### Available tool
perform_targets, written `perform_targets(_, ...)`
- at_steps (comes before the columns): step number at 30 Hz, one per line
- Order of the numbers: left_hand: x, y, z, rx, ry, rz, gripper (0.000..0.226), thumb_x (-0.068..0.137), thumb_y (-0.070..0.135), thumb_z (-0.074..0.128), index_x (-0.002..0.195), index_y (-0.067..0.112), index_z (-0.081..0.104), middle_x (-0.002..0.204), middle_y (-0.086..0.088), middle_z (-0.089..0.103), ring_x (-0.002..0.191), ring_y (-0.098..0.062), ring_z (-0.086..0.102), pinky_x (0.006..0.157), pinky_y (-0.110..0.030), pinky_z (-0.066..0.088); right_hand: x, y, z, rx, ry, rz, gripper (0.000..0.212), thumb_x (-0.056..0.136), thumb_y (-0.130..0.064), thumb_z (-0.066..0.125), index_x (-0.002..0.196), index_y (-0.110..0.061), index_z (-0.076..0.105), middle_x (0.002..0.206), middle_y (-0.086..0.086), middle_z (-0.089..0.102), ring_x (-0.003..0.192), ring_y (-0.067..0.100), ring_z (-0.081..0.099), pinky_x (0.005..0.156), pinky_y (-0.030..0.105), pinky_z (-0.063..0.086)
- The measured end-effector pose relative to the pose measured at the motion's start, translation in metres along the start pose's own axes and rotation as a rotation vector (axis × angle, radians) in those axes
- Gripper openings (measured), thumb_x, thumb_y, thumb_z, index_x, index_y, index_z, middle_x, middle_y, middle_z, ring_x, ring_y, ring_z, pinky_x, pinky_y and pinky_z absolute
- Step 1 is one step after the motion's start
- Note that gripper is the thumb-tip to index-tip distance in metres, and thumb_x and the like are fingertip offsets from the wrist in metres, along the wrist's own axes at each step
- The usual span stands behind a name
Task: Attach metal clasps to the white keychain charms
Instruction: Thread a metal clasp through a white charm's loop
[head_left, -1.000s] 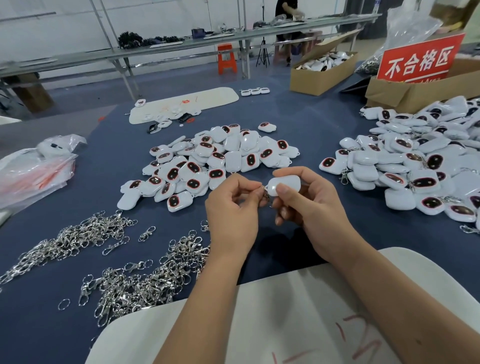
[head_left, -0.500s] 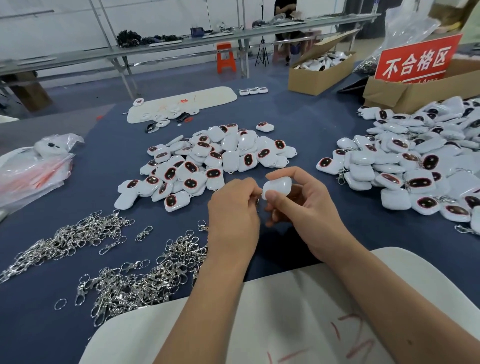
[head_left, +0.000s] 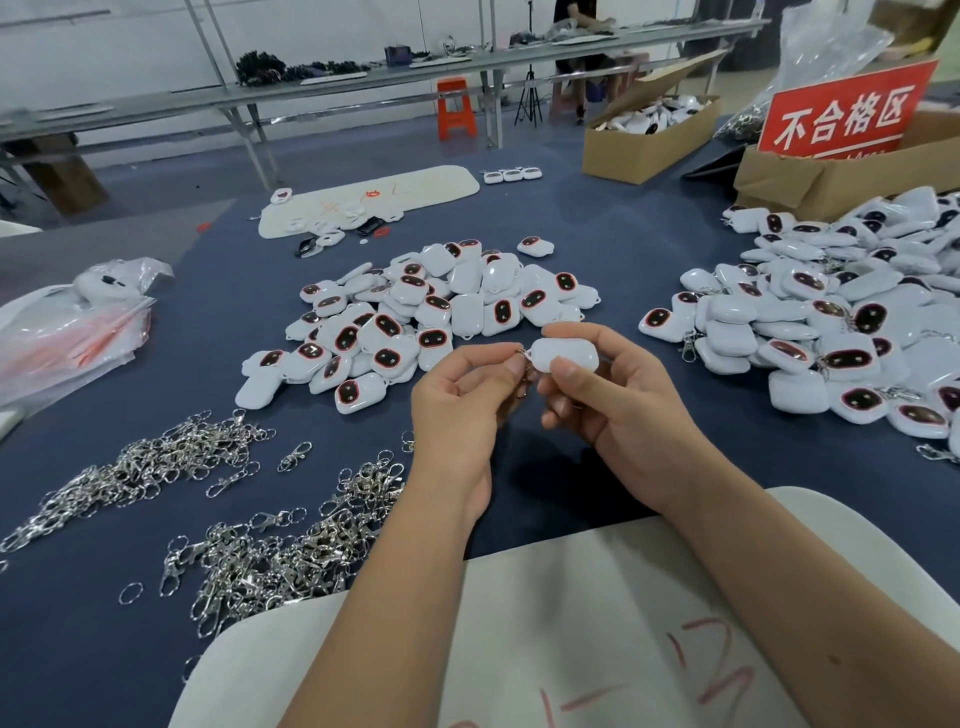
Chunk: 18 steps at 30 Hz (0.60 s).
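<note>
My right hand (head_left: 618, 410) grips a white keychain charm (head_left: 565, 354), its plain back up, above the blue table. My left hand (head_left: 462, 410) pinches a metal clasp (head_left: 523, 371) at the charm's left corner; the clasp hangs down between both hands. Straight ahead lies a pile of white charms with dark red-rimmed faces (head_left: 415, 322). A larger pile of charms (head_left: 831, 322), some with clasps on them, covers the right side. Loose silver clasps lie in two heaps at the near left (head_left: 291, 551) and far left (head_left: 140, 467).
A white board with red marks (head_left: 597, 639) lies under my forearms. A plastic bag (head_left: 67, 332) sits at the left edge. Cardboard boxes (head_left: 649, 140) and a red sign (head_left: 847, 111) stand at the back right. Another white board (head_left: 374, 200) lies beyond the middle pile.
Both hands have stayed together over the same spot, turning the charm slightly. The clasp now hangs visibly from the charm's corner between my fingers.
</note>
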<state>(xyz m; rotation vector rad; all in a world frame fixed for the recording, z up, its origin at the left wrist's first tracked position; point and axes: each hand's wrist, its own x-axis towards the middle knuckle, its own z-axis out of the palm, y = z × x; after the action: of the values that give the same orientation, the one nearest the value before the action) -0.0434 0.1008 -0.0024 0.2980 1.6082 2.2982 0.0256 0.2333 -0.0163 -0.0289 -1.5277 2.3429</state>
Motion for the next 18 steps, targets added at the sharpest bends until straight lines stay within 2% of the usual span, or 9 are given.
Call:
perform_targets(3,0.0007,-0.0002,-0.0009,0.039,0.024,0.042,0.022,0.090,-0.003,0.069,0.083,0.015,0.077,0.075,-0.006,0.075,0.073,-0.014,0.070,0.073,-0.023,0.057,0.0005,0.0009,-0.0002,-0.023,0.014,0.009,0.033,0.088,-0.011,0.076,0.120,-0.013,0.071,0.084,0.012,0.069,0.065,0.015,0.059,0.068,0.030,0.059)
perform_targets(7,0.0036,-0.0035,-0.0027,0.501,0.078,0.334,0.025,0.089,-0.001,0.071,0.082,0.023,0.074,0.081,0.009,0.075,0.079,-0.006,0.070,0.076,-0.017,0.053,0.0011,0.0009,-0.0022,-0.039,0.037,0.028,0.037,0.086,-0.016,0.078,0.120,-0.008,0.068,0.080,0.010,0.069,0.064,0.014,0.059,0.067,0.028,0.058)
perform_targets(10,-0.0001,-0.0034,-0.0016,0.665,0.090,0.462,0.022,0.089,-0.001,0.070,0.083,0.020,0.074,0.079,0.016,0.072,0.080,-0.002,0.068,0.075,-0.015,0.051,0.0016,0.0019,-0.0025,-0.050,0.052,0.027,0.031,0.088,-0.014,0.077,0.117,-0.008,0.069,0.079,0.010,0.068,0.063,0.014,0.059,0.065,0.028,0.057)
perform_targets(12,-0.0015,-0.0033,-0.0005,0.740,0.092,0.530,0.020,0.089,-0.002,0.068,0.083,0.016,0.074,0.077,0.013,0.072,0.079,-0.004,0.067,0.075,-0.020,0.052,0.0013,0.0027,-0.0027,-0.061,0.063,0.020,0.029,0.089,-0.014,0.075,0.116,-0.008,0.068,0.079,0.009,0.068,0.064,0.014,0.060,0.065,0.028,0.058)
perform_targets(14,-0.0020,-0.0033,-0.0005,0.845,0.063,0.602,0.018,0.089,-0.003,0.065,0.083,0.012,0.072,0.078,0.007,0.071,0.078,-0.012,0.065,0.075,-0.032,0.053,0.0011,0.0043,-0.0037,-0.092,0.071,0.013,0.024,0.094,-0.010,0.073,0.118,-0.008,0.067,0.079,0.009,0.069,0.065,0.014,0.062,0.066,0.028,0.058)
perform_targets(16,-0.0010,-0.0032,-0.0013,0.973,0.028,0.658,0.017,0.089,-0.004,0.061,0.085,0.009,0.071,0.080,0.000,0.069,0.080,-0.023,0.062,0.076,-0.043,0.049,0.0013,0.0062,-0.0039,-0.126,0.085,0.012,0.020,0.099,-0.007,0.069,0.118,-0.008,0.066,0.079,0.008,0.069,0.065,0.014,0.062,0.067,0.029,0.059)
perform_targets(18,-0.0009,-0.0038,-0.0014,1.088,0.006,0.714,0.016,0.089,-0.003,0.057,0.086,0.008,0.070,0.081,-0.005,0.068,0.082,-0.028,0.058,0.075,-0.047,0.045,0.0015,0.0076,-0.0032,-0.161,0.102,0.006,0.018,0.100,-0.007,0.068,0.118,-0.008,0.065,0.079,0.009,0.068,0.064,0.015,0.061,0.068,0.030,0.059)
